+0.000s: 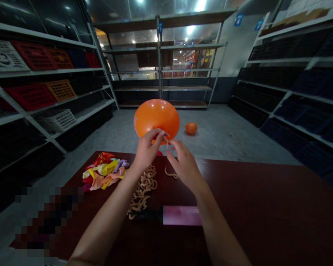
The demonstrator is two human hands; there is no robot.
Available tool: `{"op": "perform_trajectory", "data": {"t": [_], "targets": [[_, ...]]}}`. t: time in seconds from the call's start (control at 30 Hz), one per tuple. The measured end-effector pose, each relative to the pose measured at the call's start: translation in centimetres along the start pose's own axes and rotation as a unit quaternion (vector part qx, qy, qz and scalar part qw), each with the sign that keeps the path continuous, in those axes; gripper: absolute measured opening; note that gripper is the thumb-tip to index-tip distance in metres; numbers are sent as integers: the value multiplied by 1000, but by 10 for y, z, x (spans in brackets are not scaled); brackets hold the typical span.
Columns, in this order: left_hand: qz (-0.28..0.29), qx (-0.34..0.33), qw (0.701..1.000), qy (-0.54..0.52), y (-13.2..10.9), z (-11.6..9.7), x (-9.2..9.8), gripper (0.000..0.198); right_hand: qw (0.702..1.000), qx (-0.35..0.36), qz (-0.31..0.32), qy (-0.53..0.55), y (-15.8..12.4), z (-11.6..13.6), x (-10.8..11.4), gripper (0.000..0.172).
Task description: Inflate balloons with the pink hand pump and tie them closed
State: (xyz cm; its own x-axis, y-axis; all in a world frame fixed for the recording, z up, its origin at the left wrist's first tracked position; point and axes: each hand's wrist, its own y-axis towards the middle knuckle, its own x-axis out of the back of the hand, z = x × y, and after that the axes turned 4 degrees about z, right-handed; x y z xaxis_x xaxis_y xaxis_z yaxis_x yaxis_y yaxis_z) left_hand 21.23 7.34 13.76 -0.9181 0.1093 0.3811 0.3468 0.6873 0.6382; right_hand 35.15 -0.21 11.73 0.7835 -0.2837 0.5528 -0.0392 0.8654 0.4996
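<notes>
Metal shelving (158, 62) along the left, far and right sides of a grey concrete floor (227, 140), with red, orange and white plastic crates (34, 55) on the left shelves and dark crates (294, 85) on the right. Across the near part of the scene, a dark red bench (252, 199), its near left corner hidden under a pixelated patch.

Above the far edge of the bench, just left of centre, an inflated orange balloon (156, 120), lifted well clear of the bench top, its glossy skin taut and its outline slightly flattened. Left hand (147, 149) closed in a tight pinch at the balloon's neck, probably to keep the air in. Right hand (184, 166) half closed and just beside it, fingertips raised toward the same spot, both hands apparently close together for fine work at the narrow neck. Between them, a thin pale strip (166, 142), too small to tell whether gripped by the right hand.

Left of the left forearm, a heap of crumpled multicoloured balloons (104, 171). Between the forearms, a tangle of tan curled strips (143, 190), with 1 loose curl (171, 173) just below the right hand. Nearer still, a pink cylinder (180, 215) with a black end, lying on its side. Well beyond the bench, on the floor, a smaller orange balloon (191, 128).
</notes>
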Motion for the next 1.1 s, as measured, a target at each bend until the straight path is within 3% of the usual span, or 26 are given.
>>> {"op": "perform_trajectory", "data": {"t": [0.1,0.23,0.3,0.4,0.5,0.63,0.77,0.9,1.0,1.1], "targets": [[15,2,996,85,40,26,-18,25,999,-33,-14,-6,1,-6,4,27],[191,27,964,186,83,72,-49,34,998,-64,-12,-19,2,-16,10,25],[250,61,936,240,90,88,-59,41,997,-68,-5,-24,1,-19,12,24],[269,66,926,258,82,96,-60,40,997,-68,7,-32,-1,-20,13,23],[254,41,932,256,62,94,-42,37,998,-50,25,-40,-2,-18,11,23],[228,83,928,284,23,93,3,36,998,-12,50,-39,-5,-16,3,22],[168,132,936,279,-35,96,58,35,995,-4,103,-14,-20,-16,-11,23],[74,157,944,280,-104,101,105,32,988,-34,148,8,-53,-20,-20,23],[1,142,951,273,-147,107,126,30,982,-58,178,7,-84,-27,-22,28],[-38,135,950,277,-177,113,132,34,976,-84,197,-35,-113,-33,-24,32]]}}
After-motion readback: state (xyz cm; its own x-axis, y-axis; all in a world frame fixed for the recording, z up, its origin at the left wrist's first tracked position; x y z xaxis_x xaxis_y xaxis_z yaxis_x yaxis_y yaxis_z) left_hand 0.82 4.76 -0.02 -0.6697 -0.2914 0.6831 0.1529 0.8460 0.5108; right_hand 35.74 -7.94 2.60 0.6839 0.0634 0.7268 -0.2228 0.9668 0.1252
